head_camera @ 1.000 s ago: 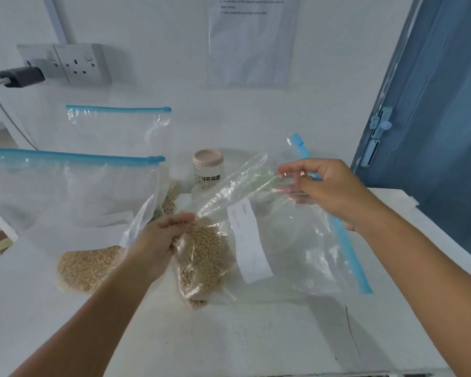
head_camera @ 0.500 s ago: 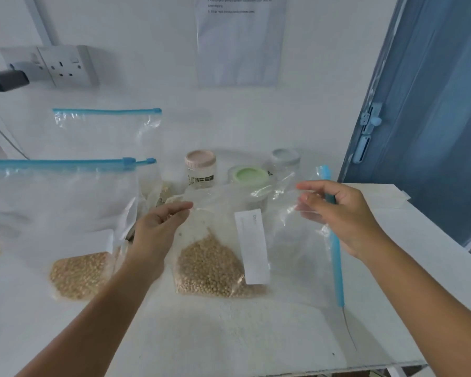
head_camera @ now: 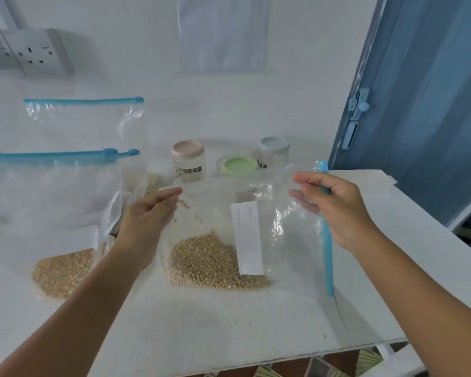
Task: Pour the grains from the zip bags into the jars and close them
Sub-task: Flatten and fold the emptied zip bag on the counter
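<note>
white speckled tabletop | white wall, blue door | left hand, right hand grip clear grain-filled zip bag

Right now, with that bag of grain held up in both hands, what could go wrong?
The held bag is turned so its blue zip strip runs down the right side by the right hand. If that zip is open, the grains could spill sideways onto the table. All three jars, pink-lidded, green-lidded and blue-lidded, still wear lids, so pouring now would miss. The left hand pinches only a corner, which may slip.
</note>
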